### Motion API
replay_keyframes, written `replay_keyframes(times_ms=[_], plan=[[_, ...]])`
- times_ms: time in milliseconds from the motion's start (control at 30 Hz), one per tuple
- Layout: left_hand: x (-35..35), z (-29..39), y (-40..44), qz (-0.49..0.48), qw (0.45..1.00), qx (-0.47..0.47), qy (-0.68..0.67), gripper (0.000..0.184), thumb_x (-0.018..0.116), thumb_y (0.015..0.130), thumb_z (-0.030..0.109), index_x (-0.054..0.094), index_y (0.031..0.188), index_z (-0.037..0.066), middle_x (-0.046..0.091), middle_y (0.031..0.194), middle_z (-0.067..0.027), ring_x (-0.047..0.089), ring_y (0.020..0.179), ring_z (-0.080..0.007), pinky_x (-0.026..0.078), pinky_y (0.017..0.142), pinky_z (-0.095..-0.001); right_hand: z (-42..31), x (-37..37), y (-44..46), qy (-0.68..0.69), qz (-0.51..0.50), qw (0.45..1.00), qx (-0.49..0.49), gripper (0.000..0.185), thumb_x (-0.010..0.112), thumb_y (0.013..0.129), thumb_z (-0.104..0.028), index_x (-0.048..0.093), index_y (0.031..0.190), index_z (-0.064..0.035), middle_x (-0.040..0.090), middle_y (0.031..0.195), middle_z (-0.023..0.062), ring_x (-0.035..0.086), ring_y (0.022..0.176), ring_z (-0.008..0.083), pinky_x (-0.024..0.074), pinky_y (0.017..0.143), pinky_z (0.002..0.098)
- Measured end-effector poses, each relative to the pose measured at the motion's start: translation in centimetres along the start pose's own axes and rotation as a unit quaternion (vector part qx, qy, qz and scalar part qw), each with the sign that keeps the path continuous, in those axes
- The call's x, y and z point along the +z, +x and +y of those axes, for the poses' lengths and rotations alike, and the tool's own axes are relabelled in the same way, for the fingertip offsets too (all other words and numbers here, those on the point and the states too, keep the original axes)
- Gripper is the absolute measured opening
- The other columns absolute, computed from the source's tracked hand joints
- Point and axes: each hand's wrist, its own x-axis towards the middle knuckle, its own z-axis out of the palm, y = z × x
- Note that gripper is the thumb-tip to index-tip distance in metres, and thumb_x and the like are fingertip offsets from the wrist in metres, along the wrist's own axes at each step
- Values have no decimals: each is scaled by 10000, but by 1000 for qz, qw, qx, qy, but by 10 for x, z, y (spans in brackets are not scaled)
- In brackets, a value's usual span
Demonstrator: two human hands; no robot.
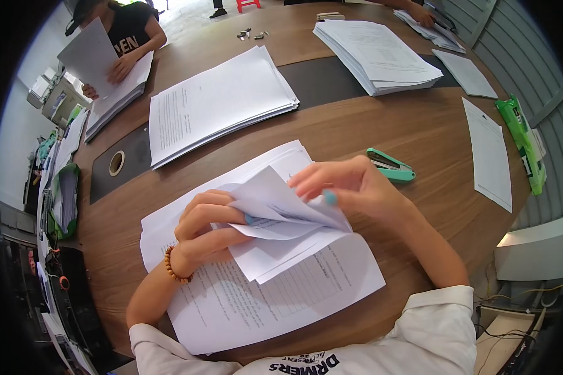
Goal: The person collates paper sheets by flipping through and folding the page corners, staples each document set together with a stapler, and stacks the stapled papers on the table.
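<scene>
My left hand (209, 226), with a beaded bracelet at the wrist, grips the left side of several folded-over printed sheets (275, 240). At their upper right edge is my right hand (350, 187), slightly blurred, its fingers bent against the paper; what lies between thumb and fingertips is not clear. Under both hands rests a loose stack of printed pages (231, 312), partly covered by the raised sheets. A green stapler (391, 167) lies on the table just beyond my right hand.
Paper stacks (213, 103) (381, 56) stand farther back on the wooden table (419, 134). A single sheet (486, 153) and a green packet (522, 144) lie right. A person (128, 37) holds papers at the back left; another person's hand (421, 14) touches papers at the back right.
</scene>
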Motion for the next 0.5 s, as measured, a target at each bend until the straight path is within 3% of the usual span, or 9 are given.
replay_keyframes(times_ms=[67, 100, 200, 233, 267, 300, 367, 433, 500], plan=[[2, 0, 0, 45, 998, 16, 34, 209, 767, 542, 81, 600, 663, 107, 591, 808, -53, 540, 838, -200, 478, 708, -301, 4, 6, 2, -47, -148, 960, -231, 686, 707, 699, -167, 381, 1289, -42, 403, 1308, 125, 387, 1208, 234, 321, 1003, 404], [-3, -3, 4, 39, 998, 23, 40, 209, 767, 542, 81, 600, 663, 107, 591, 808, -53, 540, 838, -200, 478, 708, -301, 1, 10, 4, -48, -150, 957, -242, 686, 707, 699, -167, 381, 1289, -42, 403, 1308, 125, 387, 1208, 234, 321, 1003, 404], [0, -4, 2, 14, 996, 43, 78, 337, 787, 548, 114, 583, 816, 101, 565, 903, -78, 519, 888, -205, 454, 757, -321, 0, 28, -5, -57, -89, 974, -201, 720, 714, 668, -127, 375, 1301, -70, 498, 1215, 140, 453, 1153, 258, 356, 975, 375], [5, -8, -1, 53, 991, 49, 110, 470, 801, 552, 144, 526, 933, 115, 520, 989, -103, 488, 947, -219, 436, 777, -331, -2, 28, -6, -56, -89, 974, -202, 720, 714, 668, -127, 375, 1301, -70, 498, 1215, 140, 453, 1153, 258, 356, 975, 375], [9, -12, -2, 94, 984, 56, 141, 604, 816, 557, 173, 469, 1050, 128, 475, 1074, -128, 457, 1005, -233, 418, 797, -341, -5, 29, -7, -129, -49, 974, -179, 672, 706, 672, -123, 411, 1274, -71, 523, 1178, 129, 490, 1102, 252, 376, 950, 350], [10, -13, 0, 97, 984, 56, 141, 604, 816, 557, 173, 469, 1050, 128, 475, 1074, -128, 457, 1005, -233, 418, 797, -341, -9, 29, -9, -201, -9, 967, -154, 625, 698, 677, -120, 447, 1248, -71, 548, 1142, 118, 527, 1051, 246, 397, 926, 326], [10, -13, 5, 90, 981, -67, 157, 988, 860, 496, 232, 192, 1223, 204, 267, 1266, -161, 318, 1168, -275, 372, 861, -359, -15, 30, -11, -188, 33, 975, -114, 554, 690, 691, -113, 477, 1195, -24, 579, 1063, 111, 557, 953, 203, 432, 840, 300], [9, -14, 5, 55, 981, -89, 163, 1007, 859, 500, 240, 176, 1239, 204, 259, 1277, -162, 302, 1183, -276, 352, 880, -369, -17, 30, -10, -172, 75, 979, -74, 487, 683, 705, -106, 507, 1141, 23, 609, 985, 105, 587, 855, 160, 467, 754, 273], [8, -15, 5, 18, 980, -105, 170, 1026, 858, 504, 248, 160, 1254, 204, 251, 1288, -163, 286, 1198, -277, 333, 899, -379, -10, 27, -5, -29, 102, 991, 82, 410, 677, 731, -130, 541, 1073, 52, 603, 982, 132, 585, 856, 148, 475, 725, 259]])
